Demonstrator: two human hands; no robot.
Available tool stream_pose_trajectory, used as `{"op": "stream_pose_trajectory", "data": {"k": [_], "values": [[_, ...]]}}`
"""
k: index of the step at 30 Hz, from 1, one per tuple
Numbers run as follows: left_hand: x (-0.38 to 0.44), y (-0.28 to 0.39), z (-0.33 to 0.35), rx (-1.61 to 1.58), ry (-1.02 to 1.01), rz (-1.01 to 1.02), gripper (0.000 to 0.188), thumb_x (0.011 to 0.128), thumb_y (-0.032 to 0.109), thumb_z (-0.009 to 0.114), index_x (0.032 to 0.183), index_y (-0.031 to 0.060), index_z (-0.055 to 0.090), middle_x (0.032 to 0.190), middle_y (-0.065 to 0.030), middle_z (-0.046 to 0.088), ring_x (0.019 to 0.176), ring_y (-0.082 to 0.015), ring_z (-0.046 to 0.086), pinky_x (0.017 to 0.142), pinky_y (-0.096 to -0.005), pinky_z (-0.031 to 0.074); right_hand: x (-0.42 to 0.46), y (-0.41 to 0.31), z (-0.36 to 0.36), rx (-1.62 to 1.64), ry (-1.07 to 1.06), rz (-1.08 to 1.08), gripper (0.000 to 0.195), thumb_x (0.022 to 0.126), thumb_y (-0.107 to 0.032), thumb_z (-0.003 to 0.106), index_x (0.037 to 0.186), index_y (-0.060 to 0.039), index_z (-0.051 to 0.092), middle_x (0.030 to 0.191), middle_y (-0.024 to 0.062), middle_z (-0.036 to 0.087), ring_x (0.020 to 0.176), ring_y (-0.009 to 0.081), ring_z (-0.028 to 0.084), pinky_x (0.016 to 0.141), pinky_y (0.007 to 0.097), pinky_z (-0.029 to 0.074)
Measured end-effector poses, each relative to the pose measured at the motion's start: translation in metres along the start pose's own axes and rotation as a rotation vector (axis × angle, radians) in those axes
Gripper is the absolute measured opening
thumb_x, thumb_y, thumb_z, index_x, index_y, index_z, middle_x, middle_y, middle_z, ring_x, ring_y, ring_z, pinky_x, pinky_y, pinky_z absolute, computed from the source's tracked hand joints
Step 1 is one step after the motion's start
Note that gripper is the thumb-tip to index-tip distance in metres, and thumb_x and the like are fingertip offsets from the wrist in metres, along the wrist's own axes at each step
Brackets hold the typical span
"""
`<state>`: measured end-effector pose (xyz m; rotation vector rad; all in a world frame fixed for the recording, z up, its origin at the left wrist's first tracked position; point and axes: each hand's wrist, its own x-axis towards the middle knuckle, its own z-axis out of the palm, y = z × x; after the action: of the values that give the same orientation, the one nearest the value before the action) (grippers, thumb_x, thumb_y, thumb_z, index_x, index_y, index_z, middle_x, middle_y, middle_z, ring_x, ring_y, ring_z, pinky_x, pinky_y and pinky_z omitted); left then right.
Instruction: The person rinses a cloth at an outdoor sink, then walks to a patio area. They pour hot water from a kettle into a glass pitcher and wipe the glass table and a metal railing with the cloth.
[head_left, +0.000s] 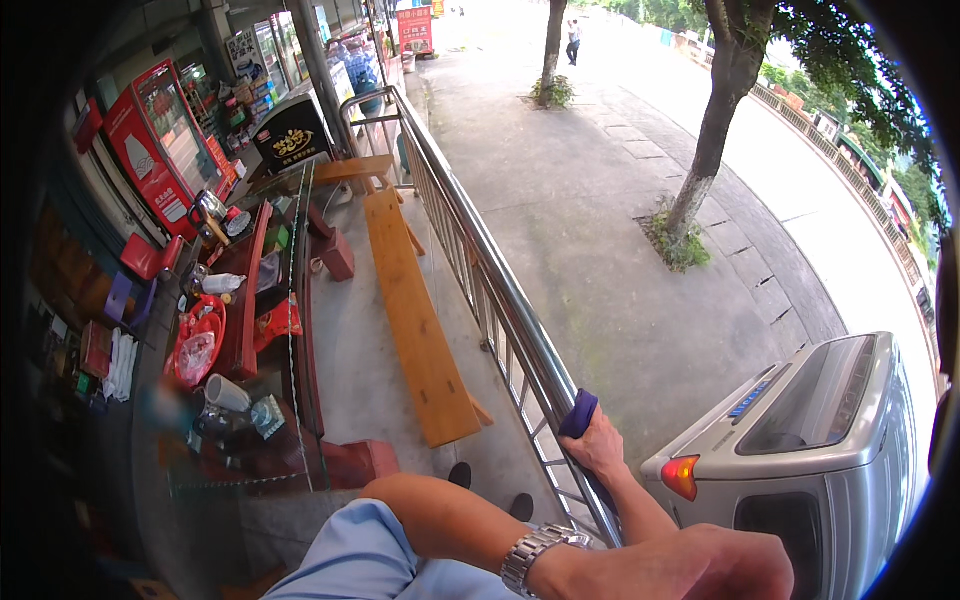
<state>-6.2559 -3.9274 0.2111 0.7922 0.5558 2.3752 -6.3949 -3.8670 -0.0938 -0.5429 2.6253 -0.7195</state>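
My right hand (600, 442) grips a folded purple cloth (580, 415) against the top of a shiny metal railing (517, 322). More dark cloth shows below the hand along the rail. My left arm reaches across from the lower left, with a silver metal watch (541, 555) on its wrist. At the bottom edge lies my left hand (675, 562), close to my right forearm; its fingers are hidden, so whether it holds anything cannot be told. Light blue clothing (352, 547) covers part of my body below the left elbow.
Left of the railing stands a long wooden bench (412, 322). Beside it, a glass-topped table (315, 480) carries a red tray (219, 352), a white cup (227, 393) and bags. A silver van (795, 450) and a tree trunk (705, 142) are outside; a person (574, 41) is far off.
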Motion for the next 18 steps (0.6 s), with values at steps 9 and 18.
{"op": "stream_pose_trajectory", "data": {"k": [9, 18], "values": [[-0.005, 0.007, 0.0, -0.011, 0.186, -0.116, 0.049, 0.078, 0.031, 0.088, 0.108, 0.0015, 0.064, 0.088, -0.0013, 0.061, 0.078, -0.0078, 0.055, 0.066, -0.0227, 0.045, 0.004, 0.002, 0.001, 0.024, -0.029, 0.055, 0.084, 0.068, -0.044, 0.077, 0.137, -0.0092, 0.046, 0.119, 0.0236, 0.064, 0.111, 0.0415, 0.063, 0.095, 0.0476, 0.051], [-0.001, -0.006, -0.003, -0.002, -0.005, -0.033, 0.059, 0.07, 0.035, 0.093, 0.109, 0.0022, 0.064, 0.084, -0.0007, 0.06, 0.074, -0.0079, 0.054, 0.065, -0.0214, 0.043, 0.003, 0.001, 0.002, 0.041, -0.026, 0.039, 0.084, 0.068, -0.044, 0.077, 0.138, -0.0095, 0.046, 0.121, 0.0237, 0.064, 0.113, 0.0404, 0.062, 0.096, 0.0468, 0.05]]}}
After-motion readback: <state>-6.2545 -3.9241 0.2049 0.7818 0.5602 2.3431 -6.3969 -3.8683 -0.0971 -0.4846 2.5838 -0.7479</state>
